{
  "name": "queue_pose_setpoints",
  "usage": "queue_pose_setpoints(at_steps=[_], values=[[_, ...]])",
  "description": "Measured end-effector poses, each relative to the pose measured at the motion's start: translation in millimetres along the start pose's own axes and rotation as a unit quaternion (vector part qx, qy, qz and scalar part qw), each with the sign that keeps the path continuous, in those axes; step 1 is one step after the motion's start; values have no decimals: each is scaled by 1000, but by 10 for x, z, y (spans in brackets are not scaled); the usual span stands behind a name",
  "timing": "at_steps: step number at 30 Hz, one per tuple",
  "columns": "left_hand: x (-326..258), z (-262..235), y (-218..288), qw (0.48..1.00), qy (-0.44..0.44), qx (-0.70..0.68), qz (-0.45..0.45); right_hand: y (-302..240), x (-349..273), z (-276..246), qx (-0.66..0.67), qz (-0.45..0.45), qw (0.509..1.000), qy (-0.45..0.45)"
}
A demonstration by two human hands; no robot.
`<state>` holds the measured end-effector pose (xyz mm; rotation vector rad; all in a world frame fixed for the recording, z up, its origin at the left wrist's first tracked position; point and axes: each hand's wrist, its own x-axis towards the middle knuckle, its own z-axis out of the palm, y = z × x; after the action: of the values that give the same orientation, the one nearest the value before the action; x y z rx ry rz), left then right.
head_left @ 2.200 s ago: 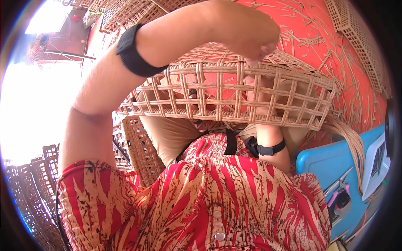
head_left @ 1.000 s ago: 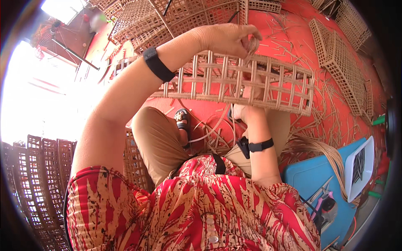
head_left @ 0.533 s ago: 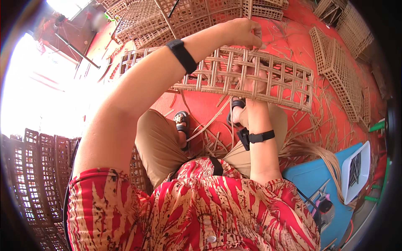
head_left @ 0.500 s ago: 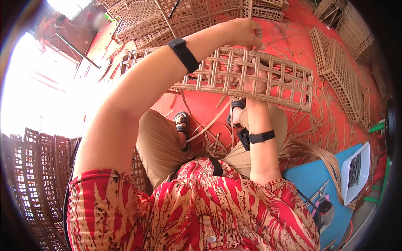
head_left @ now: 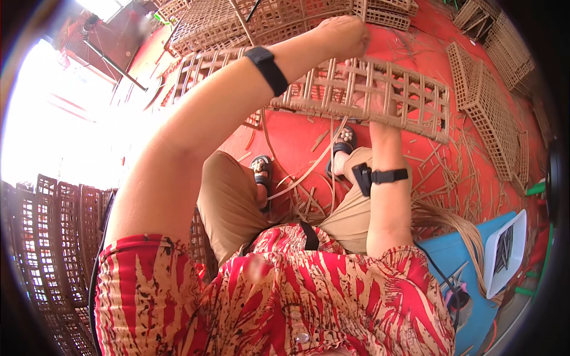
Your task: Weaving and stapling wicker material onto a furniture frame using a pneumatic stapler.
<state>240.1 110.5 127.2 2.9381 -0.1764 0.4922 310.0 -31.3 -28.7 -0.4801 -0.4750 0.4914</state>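
Observation:
A long, narrow brown wicker frame [head_left: 320, 89] of open woven lattice lies across the space in front of me, over my feet. My left arm reaches over it, and my left hand [head_left: 346, 37] is closed just beyond its far edge. Anything between those fingers is hidden. My right hand [head_left: 373, 98] comes up under the near rail and grips the frame, its fingers showing only partly through the lattice. Loose pale strands [head_left: 306, 172] hang from the frame between my knees.
Stacked wicker lattices [head_left: 237, 26] stand at the far side, and more wicker pieces [head_left: 484, 110] at the right. Cut strands litter the red floor [head_left: 421, 172]. At lower right, a white tray [head_left: 518, 237] and a strand bundle [head_left: 472, 240] rest on a blue board [head_left: 439, 261]. Dark wicker [head_left: 56, 249] stands at left.
The wicker frame has shifted slightly away and tilted, with my right forearm moving to the right. My left hand has risen slightly away, its fingers now curled tighter.

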Motion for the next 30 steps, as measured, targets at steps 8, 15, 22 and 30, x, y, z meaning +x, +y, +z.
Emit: queue_pose_setpoints(at_steps=[8,15,22,30], values=[[359,155,-233,996,24,45,-73,8,407,84,-86,-37,995,30],[420,107,-229,993,28,46,-103,43,550,82,-136,-47,989,37],[512,208,-196,991,32,61,-118,32,643,-11,-190,-53,980,40],[-334,-388,-661,994,-53,41,-84,-59,564,70,-314,-74,946,35]])
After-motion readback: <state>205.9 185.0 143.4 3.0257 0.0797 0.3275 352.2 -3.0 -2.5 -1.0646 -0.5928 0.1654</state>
